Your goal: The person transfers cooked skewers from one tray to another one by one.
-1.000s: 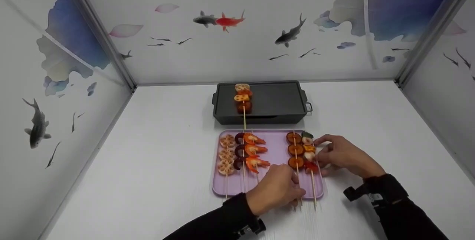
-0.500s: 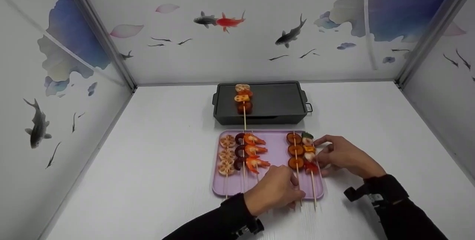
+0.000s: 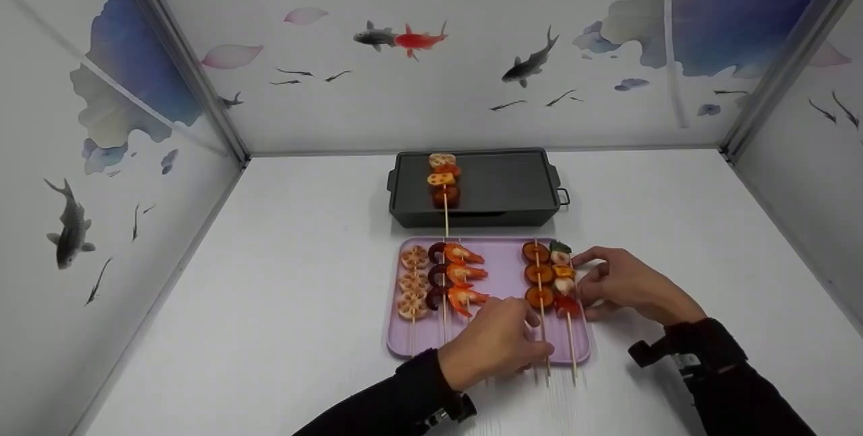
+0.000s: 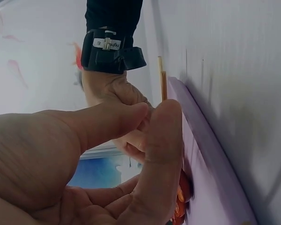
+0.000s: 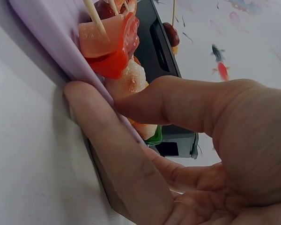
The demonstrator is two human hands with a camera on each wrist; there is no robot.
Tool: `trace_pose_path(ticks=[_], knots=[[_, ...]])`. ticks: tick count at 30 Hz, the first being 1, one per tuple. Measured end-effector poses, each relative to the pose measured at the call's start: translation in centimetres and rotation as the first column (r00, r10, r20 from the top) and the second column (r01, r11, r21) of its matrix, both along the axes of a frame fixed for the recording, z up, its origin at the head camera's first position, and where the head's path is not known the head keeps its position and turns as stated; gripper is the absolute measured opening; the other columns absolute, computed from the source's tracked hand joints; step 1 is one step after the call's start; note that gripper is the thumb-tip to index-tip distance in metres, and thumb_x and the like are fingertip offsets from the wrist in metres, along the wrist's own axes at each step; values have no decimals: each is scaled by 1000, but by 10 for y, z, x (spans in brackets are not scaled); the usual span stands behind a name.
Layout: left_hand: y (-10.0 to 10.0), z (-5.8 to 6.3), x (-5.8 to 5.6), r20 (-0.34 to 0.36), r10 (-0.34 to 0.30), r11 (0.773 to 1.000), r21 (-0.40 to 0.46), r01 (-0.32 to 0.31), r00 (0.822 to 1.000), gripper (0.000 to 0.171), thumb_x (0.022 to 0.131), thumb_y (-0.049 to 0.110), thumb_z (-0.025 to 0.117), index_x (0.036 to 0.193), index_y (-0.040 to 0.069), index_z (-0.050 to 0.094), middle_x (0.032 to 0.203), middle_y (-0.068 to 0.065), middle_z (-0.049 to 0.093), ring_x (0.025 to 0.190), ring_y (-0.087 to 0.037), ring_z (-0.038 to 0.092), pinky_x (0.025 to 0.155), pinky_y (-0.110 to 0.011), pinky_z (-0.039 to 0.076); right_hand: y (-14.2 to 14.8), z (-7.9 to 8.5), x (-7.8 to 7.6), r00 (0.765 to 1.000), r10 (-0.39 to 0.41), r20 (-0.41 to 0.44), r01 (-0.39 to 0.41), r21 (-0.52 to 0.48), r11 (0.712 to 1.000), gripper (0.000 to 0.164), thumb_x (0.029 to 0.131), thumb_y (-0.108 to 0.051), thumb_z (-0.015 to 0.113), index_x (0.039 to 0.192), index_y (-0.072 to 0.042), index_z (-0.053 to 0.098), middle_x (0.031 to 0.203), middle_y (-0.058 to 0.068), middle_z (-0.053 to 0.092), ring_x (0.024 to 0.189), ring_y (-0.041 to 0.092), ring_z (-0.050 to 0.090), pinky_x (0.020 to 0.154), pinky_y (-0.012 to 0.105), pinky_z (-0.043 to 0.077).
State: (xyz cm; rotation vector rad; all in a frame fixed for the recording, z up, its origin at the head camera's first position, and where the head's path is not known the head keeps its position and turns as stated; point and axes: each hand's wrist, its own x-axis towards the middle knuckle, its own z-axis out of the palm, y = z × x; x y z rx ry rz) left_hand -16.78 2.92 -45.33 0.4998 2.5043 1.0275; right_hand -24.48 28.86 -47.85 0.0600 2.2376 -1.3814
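Observation:
A lilac tray (image 3: 502,257) carries several food skewers. At its front edge, my left hand (image 3: 495,338) pinches the stick of the brown-slice skewer (image 3: 539,274) between thumb and index finger; in the left wrist view the index fingertip (image 4: 166,110) partly hides the sticks (image 4: 161,77). My right hand (image 3: 623,281) grips the tray's right rim, thumb on the inner side and index finger (image 5: 96,110) along the outside. Close beside that thumb lies a mixed skewer (image 3: 563,281) with red, white, yellow and green pieces, its red piece (image 5: 114,56) showing large in the right wrist view.
Behind the tray stands a black grill (image 3: 509,183) with one mixed skewer (image 3: 443,180) on its left part. Lotus-root (image 3: 413,281), dark curled (image 3: 437,275) and shrimp (image 3: 464,275) skewers fill the tray's left side. Printed wall panels (image 3: 303,112) enclose the white table (image 3: 303,254).
My left hand has shifted very slightly to the left at the sticks. The right hand, tray and skewers stay where they were; the head view itself has moved a little.

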Motion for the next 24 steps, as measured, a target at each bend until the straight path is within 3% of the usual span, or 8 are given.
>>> trace_pose_path(ticks=[5,10,14,21,24], knots=[[-3,6,0,-39,17,1000,6,-17,999,39,83,34,86,113,14,69,73,11,65,63,-6,61,58,-25,50,1,0,0,1000,-6,-2,6,13,1000,61,87,-4,74,142,-8,48,106,20,62,86,29,70,75,40,61],[-8,11,-3,-133,19,999,28,-16,991,39,82,37,86,112,19,68,82,11,67,70,-4,59,63,-24,49,0,1,0,1000,0,1,0,13,1000,63,86,-4,75,143,-8,48,106,20,62,85,29,70,74,41,61],[-12,15,-5,-216,15,999,46,-5,976,40,82,40,85,112,20,67,91,8,67,74,-4,57,64,-23,48,2,1,2,1000,12,-3,-12,-1,1000,64,86,-4,75,144,-7,47,106,20,62,86,30,70,73,41,61],[-21,22,-6,-320,26,995,98,6,947,32,85,42,82,109,27,66,96,16,60,87,-4,58,71,-20,48,2,0,1,1000,7,-3,-7,-4,1000,65,86,-3,75,144,-7,47,107,21,62,85,30,71,74,41,61],[-24,24,-8,-379,31,992,128,19,925,30,87,41,80,111,28,66,100,17,60,92,-3,58,76,-20,49,0,0,0,1000,-5,0,5,-1,1000,65,85,-5,76,144,-7,48,107,20,62,85,30,71,73,42,61]])
